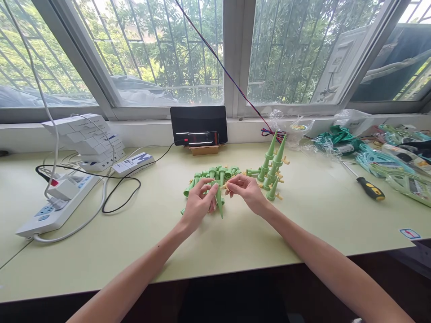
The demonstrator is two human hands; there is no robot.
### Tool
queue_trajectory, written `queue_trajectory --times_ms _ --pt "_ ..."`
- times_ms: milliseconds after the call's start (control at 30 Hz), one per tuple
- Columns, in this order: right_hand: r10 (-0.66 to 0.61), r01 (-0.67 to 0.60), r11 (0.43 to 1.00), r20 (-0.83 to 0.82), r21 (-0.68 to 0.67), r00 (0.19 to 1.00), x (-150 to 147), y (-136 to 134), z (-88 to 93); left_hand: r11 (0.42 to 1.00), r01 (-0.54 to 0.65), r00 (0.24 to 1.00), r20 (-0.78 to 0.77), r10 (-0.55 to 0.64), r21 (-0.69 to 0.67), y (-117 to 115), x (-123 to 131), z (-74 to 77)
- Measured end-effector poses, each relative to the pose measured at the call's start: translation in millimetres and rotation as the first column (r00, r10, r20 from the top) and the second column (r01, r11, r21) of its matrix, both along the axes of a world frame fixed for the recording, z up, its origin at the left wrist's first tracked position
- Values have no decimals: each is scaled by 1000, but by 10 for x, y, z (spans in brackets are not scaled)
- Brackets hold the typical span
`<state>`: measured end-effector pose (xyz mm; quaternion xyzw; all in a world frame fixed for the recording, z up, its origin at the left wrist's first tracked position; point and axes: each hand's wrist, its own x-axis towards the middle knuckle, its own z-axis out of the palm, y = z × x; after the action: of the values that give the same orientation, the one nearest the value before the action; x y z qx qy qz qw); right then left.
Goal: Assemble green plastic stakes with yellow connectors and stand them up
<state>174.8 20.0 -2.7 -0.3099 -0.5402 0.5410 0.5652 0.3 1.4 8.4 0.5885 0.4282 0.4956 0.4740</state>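
My left hand (198, 202) is closed on a green plant-watering spike (219, 204), its tip pointing down toward the table. From the right, my right hand (249, 190) pinches a small yellow valve (224, 185) against the spike's side; how far it sits in the spike is hidden by the fingers. Behind the hands lies a heap of green spikes (213, 172), partly covered by the left hand. To the right stand several spikes stacked in upright columns (270, 172), with yellow valves (285, 160) sticking out sideways.
A power strip (63, 211), cables and stacked white boxes (90, 139) occupy the left. A phone (203, 139) and a dark tablet (198, 117) lean by the window. At right are a screwdriver (368, 187) and bagged green items (384, 161). The table's front edge is near my forearms.
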Motion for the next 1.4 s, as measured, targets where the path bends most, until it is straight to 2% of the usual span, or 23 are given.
queue_trajectory --times_ms 567,900,1200,1400 --pt "-75 68 995 101 73 992 1 -20 -9 998 59 996 62 -57 -34 -13 6 25" --pt "-66 51 993 146 105 987 -8 -25 -15 994 92 991 98 -86 -59 8 -7 5" --pt "-58 29 989 198 147 978 9 -42 -30 994 91 994 70 -87 -55 10 -15 -1" --pt "-57 25 990 225 142 973 13 -43 -35 997 82 996 47 -82 -7 3 -15 2"
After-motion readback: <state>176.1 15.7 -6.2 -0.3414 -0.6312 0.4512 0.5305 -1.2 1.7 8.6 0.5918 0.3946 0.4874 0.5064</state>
